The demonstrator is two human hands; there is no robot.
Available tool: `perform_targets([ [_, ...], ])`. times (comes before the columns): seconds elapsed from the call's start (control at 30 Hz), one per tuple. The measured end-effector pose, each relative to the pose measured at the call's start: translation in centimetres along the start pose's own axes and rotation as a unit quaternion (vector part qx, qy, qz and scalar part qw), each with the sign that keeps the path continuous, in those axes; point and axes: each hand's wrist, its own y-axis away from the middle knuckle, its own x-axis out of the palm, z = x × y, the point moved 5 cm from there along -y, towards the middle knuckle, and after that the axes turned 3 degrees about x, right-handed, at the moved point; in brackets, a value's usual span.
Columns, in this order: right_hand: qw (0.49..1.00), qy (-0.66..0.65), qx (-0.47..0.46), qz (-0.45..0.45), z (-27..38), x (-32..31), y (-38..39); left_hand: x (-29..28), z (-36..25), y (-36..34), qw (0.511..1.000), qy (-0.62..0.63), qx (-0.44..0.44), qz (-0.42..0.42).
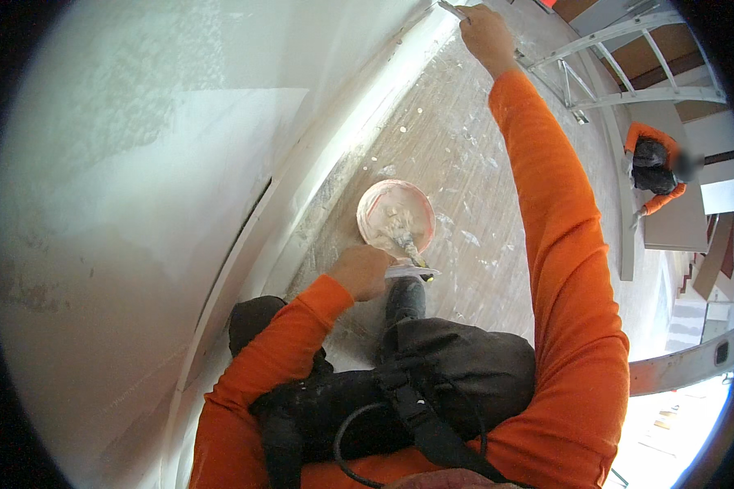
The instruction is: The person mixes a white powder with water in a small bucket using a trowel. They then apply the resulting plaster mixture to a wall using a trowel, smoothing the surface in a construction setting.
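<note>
My right hand is stretched far ahead at the foot of the wall, closed round a putty knife whose blade meets the white baseboard corner. Close to my knees, my left hand is a fist at the near side of a round bucket. From that fist a flat, white-smeared blade sticks out to the right; its handle is hidden. Pale filling compound lies in the bucket, and a smeared tool leans in it, its handle over the near rim.
On my left runs a patched white wall with a dark gap above its baseboard. White spots dot the wooden floor. An aluminium ladder stands at far right; beyond it another person in orange crouches by a large panel.
</note>
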Motion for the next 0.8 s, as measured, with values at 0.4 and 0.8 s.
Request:
perform_targets([
  [0.4, 0.991, -0.038, -0.107, 0.069, 10.8, -6.9, 6.6, 0.5, -0.5, -0.3, 0.999, 0.022, 0.036, -0.02],
  [0.8, 0.866, -0.418, 0.274, -0.008, 6.8, -5.6, 13.8, 0.5, -0.2, -0.2, 0.999, 0.002, 0.032, -0.006],
])
